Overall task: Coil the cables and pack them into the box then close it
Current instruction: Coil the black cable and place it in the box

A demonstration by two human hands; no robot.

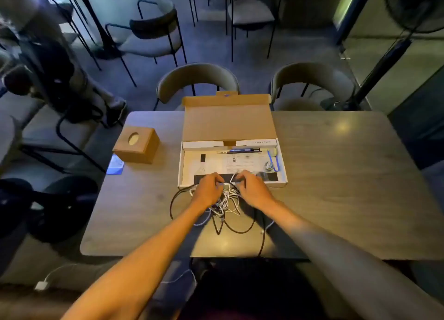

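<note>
Head view, forearms reaching toward twelve o'clock; left hand [208, 187] and right hand [252, 188] knuckles-up, fingers curled, pinching white cable [231, 190]; black cable [172, 204] looped at box's [228, 122] six o'clock.

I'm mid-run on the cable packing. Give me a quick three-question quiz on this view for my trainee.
1. True or false: the lid of the box is shut.
2. Where does the tangle of cables lie? A) inside the box B) on the table, just in front of the box C) on a chair
3. Fill in: the left hand and the right hand both grip a ___ cable.

Key: 1 false, the lid stands open. 2 B. 3 white: the white cable.
</note>
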